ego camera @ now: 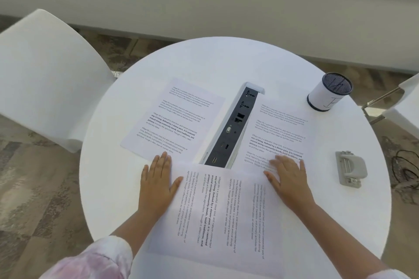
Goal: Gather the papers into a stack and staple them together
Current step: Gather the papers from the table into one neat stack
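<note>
A white chair (45, 79) stands off the left rim of the round white table (108, 188). My left hand (158, 179) lies flat, fingers straight, on the left edge of the near sheet (217, 215), fingertips reaching the bottom edge of the left sheet (174, 120). The near sheet lies sideways to me; its bold lines read "Defined by a slower pace, it is centered around strong community bonds, local traditions, and primary activities". The left sheet carries the same paragraphs, each opening "Village life is a peaceful". Bare table shows left of my hand and along the far rim.

Between the two far sheets a socket panel (233, 127) sits open, its foot touching the near sheet's top edge. My right hand (285, 174) rests open, fingers spread, across the near sheet's corner and the right sheet (278, 133); its fingertips are blurred. Further right stand a mesh cup (328, 93) wrapped in paper with handwriting I cannot read, and a grey stapler (350, 169) near the rim, apart from every sheet.
</note>
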{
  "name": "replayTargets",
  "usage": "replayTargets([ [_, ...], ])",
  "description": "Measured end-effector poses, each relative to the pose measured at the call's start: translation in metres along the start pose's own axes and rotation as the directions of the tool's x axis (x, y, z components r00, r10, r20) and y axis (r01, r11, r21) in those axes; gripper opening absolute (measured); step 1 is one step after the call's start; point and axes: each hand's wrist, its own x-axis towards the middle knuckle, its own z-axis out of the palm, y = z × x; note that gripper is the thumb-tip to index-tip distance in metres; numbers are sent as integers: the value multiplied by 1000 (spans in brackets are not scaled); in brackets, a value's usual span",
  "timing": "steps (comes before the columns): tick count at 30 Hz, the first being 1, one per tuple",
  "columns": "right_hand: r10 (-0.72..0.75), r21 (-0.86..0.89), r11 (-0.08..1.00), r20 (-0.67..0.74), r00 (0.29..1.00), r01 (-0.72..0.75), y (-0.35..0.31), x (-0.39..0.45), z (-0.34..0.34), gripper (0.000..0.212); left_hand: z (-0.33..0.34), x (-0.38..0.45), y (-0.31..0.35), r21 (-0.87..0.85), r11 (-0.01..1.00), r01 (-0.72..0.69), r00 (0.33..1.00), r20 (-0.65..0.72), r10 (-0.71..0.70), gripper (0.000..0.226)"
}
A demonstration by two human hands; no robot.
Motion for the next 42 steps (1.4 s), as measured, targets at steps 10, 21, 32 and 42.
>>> replayTargets([
  [10, -136, -44, 987, 255, 957, 152, -67, 10, -14, 75, -6, -5, 7, -34, 999, 25, 999, -22, -26, 65],
  [21, -53, 325, 945, 222, 974, -23, -61, 27, -39, 11, -25, 28, 1, -70, 993, 95, 963, -245, -109, 55],
  [32, 314, 791, 533, 147, 938, -302, -12, 35, -56, 11, -60, 112, -24, -170, 941, 294, 946, -91, -312, 62],
  [42, 489, 860, 297, 236, 840, -415, -5, 32, -34, 23, -62, 124, -14, -91, 807, 583, 812, 100, -575, 70],
])
